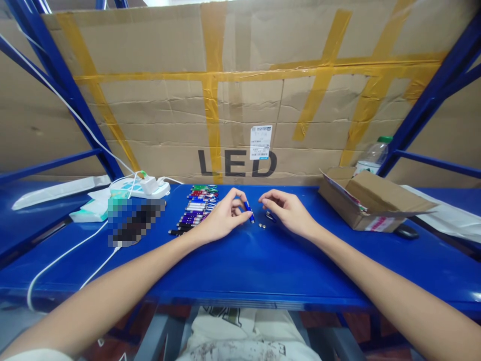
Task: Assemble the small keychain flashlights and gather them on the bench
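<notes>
Mini flashlight, mid-assembly on the blue bench

Left hand [221, 218] pinches a blue mini flashlight [248, 210]; right hand [287, 210], fingers curled, hovers over its cap [269, 217] and two button cells [261, 226] (cells probably go next, needs a fine pinch).

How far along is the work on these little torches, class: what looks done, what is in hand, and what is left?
Done: a row of small torches lies lined up on the blue bench. In hand: the left hand holds a blue torch body, while the right hand rests by a small dark part. Left: two button cells lie loose on the bench, not yet in anything. What the open cardboard box holds cannot be seen.
</notes>
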`<state>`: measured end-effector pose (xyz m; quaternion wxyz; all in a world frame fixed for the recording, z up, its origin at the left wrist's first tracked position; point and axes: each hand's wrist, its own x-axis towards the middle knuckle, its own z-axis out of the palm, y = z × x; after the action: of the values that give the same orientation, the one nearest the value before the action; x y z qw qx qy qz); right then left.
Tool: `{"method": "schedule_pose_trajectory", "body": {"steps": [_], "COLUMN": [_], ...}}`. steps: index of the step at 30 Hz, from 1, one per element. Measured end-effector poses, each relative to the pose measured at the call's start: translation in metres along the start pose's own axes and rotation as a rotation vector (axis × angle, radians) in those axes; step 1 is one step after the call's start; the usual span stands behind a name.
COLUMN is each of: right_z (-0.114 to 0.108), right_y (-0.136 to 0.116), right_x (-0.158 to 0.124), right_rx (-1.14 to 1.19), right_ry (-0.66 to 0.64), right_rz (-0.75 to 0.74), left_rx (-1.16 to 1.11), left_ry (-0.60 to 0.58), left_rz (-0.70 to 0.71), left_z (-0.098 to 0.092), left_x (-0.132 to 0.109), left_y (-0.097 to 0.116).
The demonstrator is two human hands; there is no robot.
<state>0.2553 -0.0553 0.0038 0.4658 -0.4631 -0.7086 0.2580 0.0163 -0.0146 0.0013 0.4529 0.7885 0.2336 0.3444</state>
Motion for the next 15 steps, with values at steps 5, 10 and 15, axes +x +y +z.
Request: {"method": "schedule_pose_trajectory", "body": {"steps": [5, 10, 15], "right_z": [0.001, 0.002, 0.002], "right_y": [0.000, -0.002, -0.001], "right_x": [-0.001, -0.001, -0.001], "right_rx": [-0.013, -0.036, -0.063], "right_ry": [-0.012, -0.015, -0.020], "right_rz": [-0.004, -0.014, -0.022], "left_rx": [0.346, 0.618, 0.673], "left_ry": [0.018, -0.022, -0.006], "left_rz": [0.112, 0.195, 0.237], "left_z": [-0.002, -0.003, -0.003], "left_x": [-0.005, -0.008, -0.008], "left_y": [0.011, 0.017, 0.014]}}
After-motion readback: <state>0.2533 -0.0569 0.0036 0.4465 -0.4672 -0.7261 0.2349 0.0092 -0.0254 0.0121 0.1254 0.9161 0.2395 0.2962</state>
